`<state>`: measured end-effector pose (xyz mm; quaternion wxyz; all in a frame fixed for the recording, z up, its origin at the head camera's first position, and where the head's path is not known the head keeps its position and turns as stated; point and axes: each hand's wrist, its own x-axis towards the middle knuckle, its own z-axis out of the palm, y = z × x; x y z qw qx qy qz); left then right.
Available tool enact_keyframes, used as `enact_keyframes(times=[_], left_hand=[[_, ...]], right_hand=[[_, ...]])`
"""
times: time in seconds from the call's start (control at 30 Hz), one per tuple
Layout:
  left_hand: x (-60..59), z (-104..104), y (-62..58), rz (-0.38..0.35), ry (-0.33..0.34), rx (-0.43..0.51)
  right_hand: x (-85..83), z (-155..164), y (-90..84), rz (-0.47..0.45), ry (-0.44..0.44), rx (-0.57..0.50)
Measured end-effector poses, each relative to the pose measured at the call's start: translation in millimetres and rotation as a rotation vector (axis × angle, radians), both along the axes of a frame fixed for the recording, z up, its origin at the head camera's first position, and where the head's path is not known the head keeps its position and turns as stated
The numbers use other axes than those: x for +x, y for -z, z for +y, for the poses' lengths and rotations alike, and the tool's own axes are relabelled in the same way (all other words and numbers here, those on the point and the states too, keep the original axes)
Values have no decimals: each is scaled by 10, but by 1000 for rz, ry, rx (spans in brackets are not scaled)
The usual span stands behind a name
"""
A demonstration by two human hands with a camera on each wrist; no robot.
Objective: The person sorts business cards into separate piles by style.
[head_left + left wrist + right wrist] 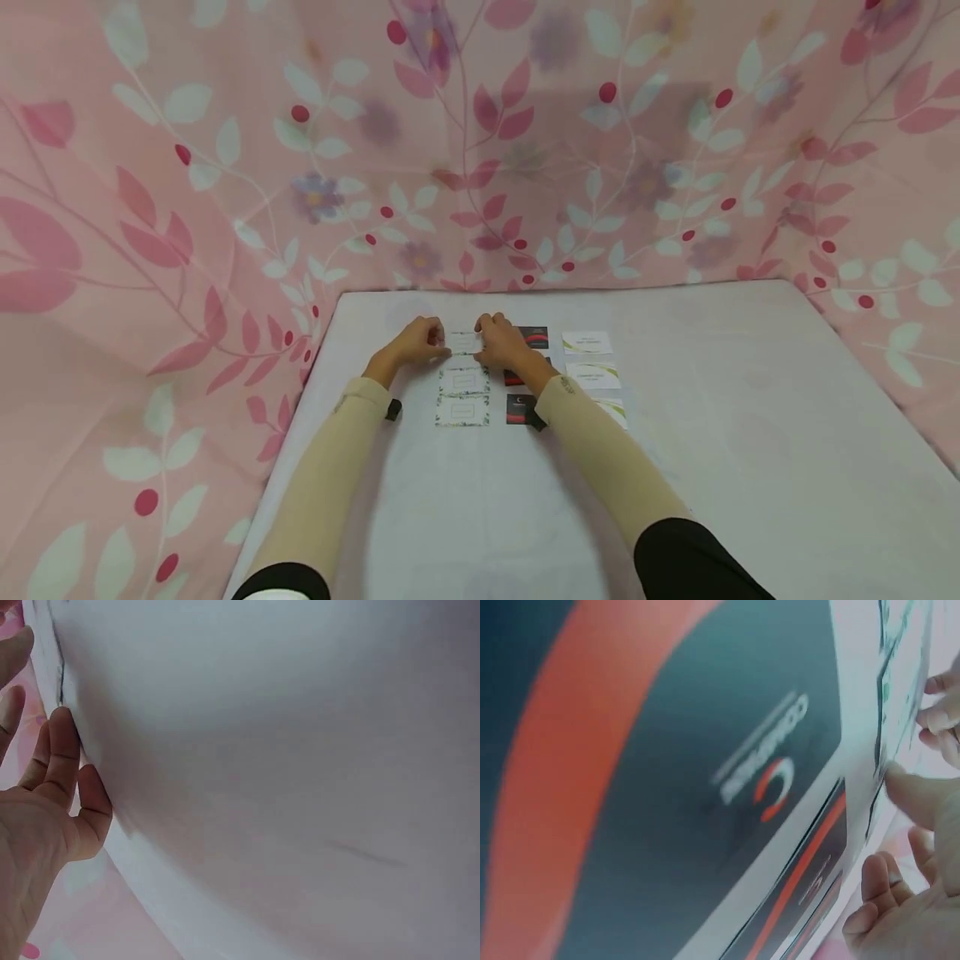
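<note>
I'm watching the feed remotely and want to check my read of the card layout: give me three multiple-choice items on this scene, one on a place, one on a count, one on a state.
1. Where is the card that both hands touch?
A. far end of the floral-bordered column
B. near end of the green-striped column
C. off the table

2. How many floral-bordered cards show in the head view?
A. one
B. three
C. six

3. How does the touched card lie?
A. lifted clear of the table
B. folded in half
C. flat on the table

Answers:
1 A: the left hand and right hand meet at the top floral card, farthest from the person.
2 B: that card plus the middle floral card and the near floral card make one column.
3 C: it lies flat on the white table, fingertips at its edges.
</note>
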<state>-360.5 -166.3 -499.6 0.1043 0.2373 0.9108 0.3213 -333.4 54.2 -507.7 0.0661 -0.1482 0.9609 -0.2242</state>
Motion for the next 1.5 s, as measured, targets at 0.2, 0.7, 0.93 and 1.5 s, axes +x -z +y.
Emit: enact_keyframes(times=[0.2, 0.7, 0.93, 1.5], left_hand=[[99, -24, 16, 22, -22, 5], [336, 6, -167, 36, 68, -83], [435, 3, -240, 73, 79, -47], [585, -66, -186, 42, 137, -29]], right_hand=[[81, 139, -28, -42, -47, -170], [309, 240, -175, -71, -141, -250], [390, 250, -209, -91, -191, -293], [486, 314, -173, -111, -231, -280]])
